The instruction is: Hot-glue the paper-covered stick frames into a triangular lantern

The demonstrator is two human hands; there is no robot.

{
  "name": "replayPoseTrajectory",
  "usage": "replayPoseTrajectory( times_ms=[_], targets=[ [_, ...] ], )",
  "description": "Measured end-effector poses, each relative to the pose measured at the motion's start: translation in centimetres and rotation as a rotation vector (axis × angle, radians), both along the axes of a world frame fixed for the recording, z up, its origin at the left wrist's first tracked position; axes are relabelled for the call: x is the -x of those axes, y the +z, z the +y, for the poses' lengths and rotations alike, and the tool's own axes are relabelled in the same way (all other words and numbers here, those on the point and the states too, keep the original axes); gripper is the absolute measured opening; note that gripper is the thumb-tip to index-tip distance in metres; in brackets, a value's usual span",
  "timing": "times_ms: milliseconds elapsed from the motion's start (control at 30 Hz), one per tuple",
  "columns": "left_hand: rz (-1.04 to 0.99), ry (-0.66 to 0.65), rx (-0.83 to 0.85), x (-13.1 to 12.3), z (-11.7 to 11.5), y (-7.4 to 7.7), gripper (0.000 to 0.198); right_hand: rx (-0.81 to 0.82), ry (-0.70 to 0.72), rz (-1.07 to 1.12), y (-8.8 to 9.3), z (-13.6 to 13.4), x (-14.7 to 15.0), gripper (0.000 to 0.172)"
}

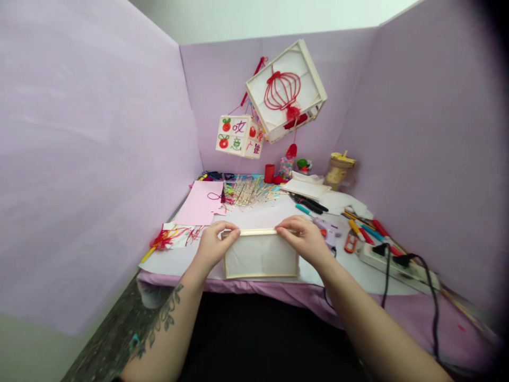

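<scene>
Paper-sided frame = landmark, at near edge of the white-covered tabletop, btwn both hands. L hand pinches its top rim at the L end, R hand same at the R end, thumbs on the near side. Both grips closed on the rim. Prob. held at both ends so the strip gets even pressure & can't twist; near edge prob. just for easy reach. Can't tell if its bottom bears on the table or how deep it is.

Glue gun (looks like) just R of frame, prob. parked handy for R hand. Power strip further R, prob. so cords run clear of the work. Stick pile behind frame, prob. stock within reach. Pink sheet behind-L; red threads L. Lanterns hang above & behind frame, maybe to free up table space.

Counts: 1 frame in hand, 2 lanterns, 1 glue gun, 1 pwr strip w/ 2 black plugs, 1 pink sheet, 1 lidded cup behind-R, 1 orange tool R, 1 red cylinder behind. Sticks: dozens, overlapping, no exact no. Threads: tangled, uncountable.
</scene>
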State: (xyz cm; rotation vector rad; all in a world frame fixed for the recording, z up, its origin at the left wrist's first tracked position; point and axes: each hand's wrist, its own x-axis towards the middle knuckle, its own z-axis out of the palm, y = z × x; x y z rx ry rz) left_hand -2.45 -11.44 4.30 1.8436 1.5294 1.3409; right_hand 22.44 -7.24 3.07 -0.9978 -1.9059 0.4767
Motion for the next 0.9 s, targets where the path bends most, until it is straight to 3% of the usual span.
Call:
replayPoseTrajectory(
  times_ms=[367,633,900],
  targets=[
    [-0.267,-0.073,0.123,-0.2,0.9,-0.8,0.017,0.169,-0.038,0.117,-0.5,-0.2,0.4,0.016],
    [-0.315,-0.084,0.136,-0.2,1.1,-1.0,0.018,0.188,-0.080,0.118,0.0,-0.8,0.4,0.048],
    [-0.324,-0.080,0.136,-0.2,1.3,-1.4,0.017,0.195,-0.082,0.111,0.1,-1.0,0.5,0.051]
  ],
)
